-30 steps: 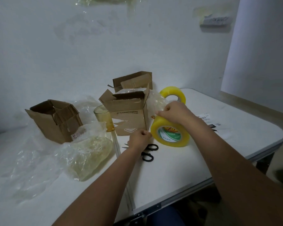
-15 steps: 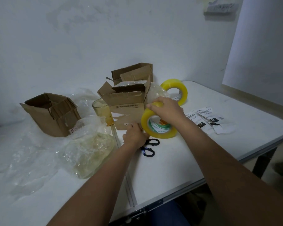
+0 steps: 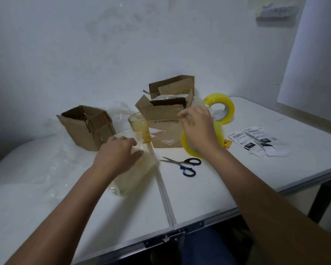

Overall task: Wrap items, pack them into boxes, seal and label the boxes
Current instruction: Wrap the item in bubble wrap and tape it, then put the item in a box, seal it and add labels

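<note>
My left hand (image 3: 118, 155) lies with spread fingers on top of a plastic-wrapped bundle (image 3: 134, 180) left of the table's centre seam. My right hand (image 3: 197, 129) hovers with loose fingers over a yellow tape roll (image 3: 189, 150), which stands on edge by the open cardboard box (image 3: 164, 127); its fingertips are at the box's right corner. Wrapped contents show in that box's mouth. Black-handled scissors (image 3: 183, 164) lie on the table between my hands.
A second tape roll (image 3: 220, 106) and another open box (image 3: 172, 87) stand behind. An amber glass (image 3: 139, 127) is left of the middle box, an empty box (image 3: 86, 127) farther left. Shipping labels (image 3: 256, 140) lie right; clear plastic sheeting (image 3: 36, 169) covers the left table.
My left hand moved left from near the scissors onto the wrapped bundle. My right hand set the tape roll down beside the box and loosened its hold. The view tilted down.
</note>
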Available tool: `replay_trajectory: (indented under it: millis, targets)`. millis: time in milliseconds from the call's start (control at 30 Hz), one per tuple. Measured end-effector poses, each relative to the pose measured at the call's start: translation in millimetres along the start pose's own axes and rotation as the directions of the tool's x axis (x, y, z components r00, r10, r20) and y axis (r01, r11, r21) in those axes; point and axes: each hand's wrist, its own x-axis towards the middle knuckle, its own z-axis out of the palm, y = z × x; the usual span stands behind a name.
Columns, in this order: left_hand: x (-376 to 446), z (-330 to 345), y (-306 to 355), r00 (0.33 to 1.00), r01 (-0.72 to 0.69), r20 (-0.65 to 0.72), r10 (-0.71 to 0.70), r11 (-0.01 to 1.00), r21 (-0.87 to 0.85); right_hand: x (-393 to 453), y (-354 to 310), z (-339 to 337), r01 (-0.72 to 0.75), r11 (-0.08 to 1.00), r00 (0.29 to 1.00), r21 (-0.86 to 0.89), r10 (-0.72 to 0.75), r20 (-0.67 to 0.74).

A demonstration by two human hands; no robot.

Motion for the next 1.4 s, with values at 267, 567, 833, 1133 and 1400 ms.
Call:
replay_trajectory:
  millis: [267,567,833,1133,1400]
  targets:
    - [-28,25,-17,0.991,-0.126,0.061,0.117,0.973,0.193,-39,-33,48,-0.158,0.953,0.882,0.258,0.019,0.470]
    - [-28,11,-32,0.844,-0.476,-0.359,0.398,0.864,-0.163,-33,-42,35,-0.394,0.878,0.642,0.271,0.053,0.764]
    - [-1,-12,-66,0.910,-0.332,-0.413,0.027,0.644,-0.689,-15,-52,42,-0.465,0.765,0.812,0.446,0.166,0.560]
    - [73,-4,-171,0.967,0.166,-0.163,-0.196,0.969,-0.183,34,-86,49,-0.633,0.423,0.767,0.648,0.231,0.598]
    - [90,15,-183,0.954,0.100,-0.291,-0.075,0.992,0.073,44,-108,58,-0.694,0.232,0.719,0.682,0.187,0.669]
